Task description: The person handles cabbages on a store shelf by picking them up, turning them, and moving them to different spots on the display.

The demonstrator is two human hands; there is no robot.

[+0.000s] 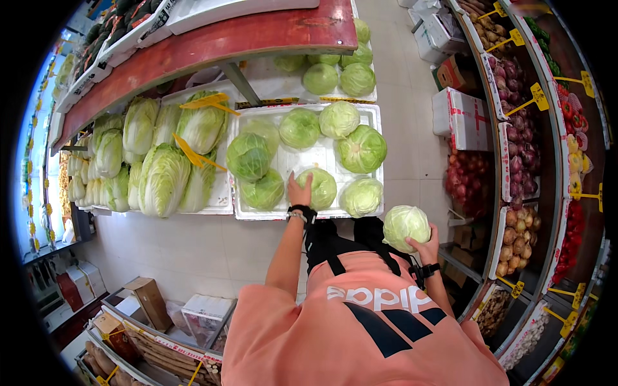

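Observation:
My right hand [428, 245] grips a pale green cabbage [405, 226] from below and the side, out past the right front corner of a white foam tray [309, 157]. Over the tray's front edge reaches my left hand [300, 194], its fingers apart. It is against the left side of a round cabbage [322, 187], with a darker green cabbage [263, 190] on its other side. Whether the fingers press on either one is hard to see. Several more cabbages sit around the tray, among them a large green one [362, 149] at the right.
Napa cabbages [164, 181] with yellow price tags are heaped left of the tray. A red shelf board [212, 46] overhangs the back. Racks of red onions [521, 140] and yellow onions [514, 236] stand at the right. Behind me are crates of long roots [164, 354].

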